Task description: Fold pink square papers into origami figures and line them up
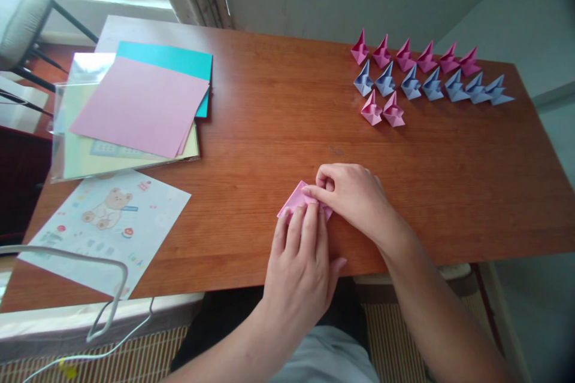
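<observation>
A small piece of pink paper (296, 196), folded into a compact shape with slanted edges, lies on the table close to its front edge. My left hand (300, 245) rests over its lower part, fingers stretched out flat and pressing it down. From the right, my right hand (348, 191) reaches in with curled fingers; its thumb and fingertips close on the paper's upper right side. Both hands cover much of the paper, so its folds are partly hidden.
On the wooden table (260, 131), several folded magenta (404, 55), blue (410, 82) and pink paper shapes (381, 110) stand in rows at the back right. Pink sheets (144, 105), a teal sheet (179, 58) and a bear-printed sheet (112, 227) lie left. A white tube (81, 256) crosses the front left.
</observation>
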Demonstrator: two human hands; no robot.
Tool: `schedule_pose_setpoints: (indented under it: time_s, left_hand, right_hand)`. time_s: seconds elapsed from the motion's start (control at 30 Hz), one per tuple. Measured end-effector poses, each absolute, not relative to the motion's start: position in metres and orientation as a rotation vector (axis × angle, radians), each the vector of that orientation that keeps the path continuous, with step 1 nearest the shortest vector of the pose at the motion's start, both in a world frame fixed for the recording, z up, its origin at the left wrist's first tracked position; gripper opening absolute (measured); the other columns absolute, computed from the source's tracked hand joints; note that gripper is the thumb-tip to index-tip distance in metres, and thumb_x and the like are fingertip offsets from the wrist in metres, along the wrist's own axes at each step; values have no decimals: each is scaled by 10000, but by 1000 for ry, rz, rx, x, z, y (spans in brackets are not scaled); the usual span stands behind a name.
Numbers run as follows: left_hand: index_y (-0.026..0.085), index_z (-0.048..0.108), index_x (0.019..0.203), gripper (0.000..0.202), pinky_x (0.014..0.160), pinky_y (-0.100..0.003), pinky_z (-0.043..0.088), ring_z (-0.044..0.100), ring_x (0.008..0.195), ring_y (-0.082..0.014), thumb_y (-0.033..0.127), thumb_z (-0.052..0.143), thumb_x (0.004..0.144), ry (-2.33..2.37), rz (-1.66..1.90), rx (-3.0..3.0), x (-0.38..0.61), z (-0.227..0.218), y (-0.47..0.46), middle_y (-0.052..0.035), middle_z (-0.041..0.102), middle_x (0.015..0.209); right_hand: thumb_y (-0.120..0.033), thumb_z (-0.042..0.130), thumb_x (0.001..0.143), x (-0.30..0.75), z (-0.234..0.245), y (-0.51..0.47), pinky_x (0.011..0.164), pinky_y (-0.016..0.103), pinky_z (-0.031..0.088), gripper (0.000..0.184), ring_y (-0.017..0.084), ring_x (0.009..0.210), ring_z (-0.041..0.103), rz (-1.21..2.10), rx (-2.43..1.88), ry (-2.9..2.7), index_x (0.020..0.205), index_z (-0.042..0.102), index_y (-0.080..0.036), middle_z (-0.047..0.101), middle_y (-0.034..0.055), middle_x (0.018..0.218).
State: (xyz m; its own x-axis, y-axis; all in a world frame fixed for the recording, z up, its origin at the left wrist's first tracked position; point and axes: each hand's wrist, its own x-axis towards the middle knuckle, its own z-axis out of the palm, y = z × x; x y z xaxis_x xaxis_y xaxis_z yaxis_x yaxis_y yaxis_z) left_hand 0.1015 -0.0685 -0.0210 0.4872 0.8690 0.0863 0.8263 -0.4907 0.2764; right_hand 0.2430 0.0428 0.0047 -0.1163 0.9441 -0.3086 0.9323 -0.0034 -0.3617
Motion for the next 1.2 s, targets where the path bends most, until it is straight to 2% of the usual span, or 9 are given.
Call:
schedule_pose_setpoints:
  time_s: [0.23,0.37,0.47,0.53,0.57,0.7,0.93,1.2]
  left_hand:
    - [-4,419,1489,669,1214,-539,323,353,1484,-374,411,525,975,1436,371,2508,100,-20,-67,-234,415,1578]
    - [40,497,1427,554,1186,-536,351,433,1417,-362,293,585,942,1356,582,2501,86,-16,-60,-212,536,1482]
    - [146,642,1226,302,1005,-448,492,594,1167,-289,172,586,930,1524,714,2347,62,-13,-46,-143,670,1247]
    - [207,694,1013,131,847,-397,511,623,931,-233,182,585,945,1657,729,2246,45,-12,-34,-74,692,1014]
    - [211,696,961,116,794,-371,505,613,866,-215,193,582,951,1678,724,2206,38,-11,-29,-59,678,947]
    - [228,713,907,116,731,-330,474,593,791,-193,247,607,948,1604,544,2156,25,-10,-16,-21,640,844]
    - [222,696,840,105,685,-328,427,600,758,-204,251,641,924,1621,408,2160,33,-8,-6,-9,645,790]
    - [219,655,817,187,702,-386,404,595,784,-259,279,561,968,1677,250,2370,40,-7,-7,-39,645,814]
  right_hand:
    - [-460,710,853,243,3,42,580,289,273,296,157,663,575,775,-2054,-2182,685,619,-235,695,-17,723]
    - [-431,726,848,244,1,39,595,287,283,288,149,655,550,775,-2011,-2164,683,605,-228,672,-25,709]
    - [-415,727,862,244,-1,35,615,286,292,294,154,691,549,740,-1974,-2153,689,587,-222,659,-25,715]
    - [-409,725,871,244,-3,33,626,286,297,296,158,714,552,721,-1966,-2141,694,581,-220,655,-22,719]
    - [-406,726,872,244,-3,32,629,286,298,295,159,720,553,720,-1965,-2136,695,579,-220,654,-22,721]
    - [-408,742,861,244,-4,32,630,287,298,306,162,720,546,733,-1969,-2126,691,570,-220,654,-22,729]
    - [-403,748,856,244,-4,33,622,289,297,306,163,716,541,738,-1972,-2130,688,570,-219,651,-21,727]
    - [-422,743,860,245,-5,34,632,288,304,292,171,727,550,736,-1969,-2133,700,599,-225,658,-16,719]
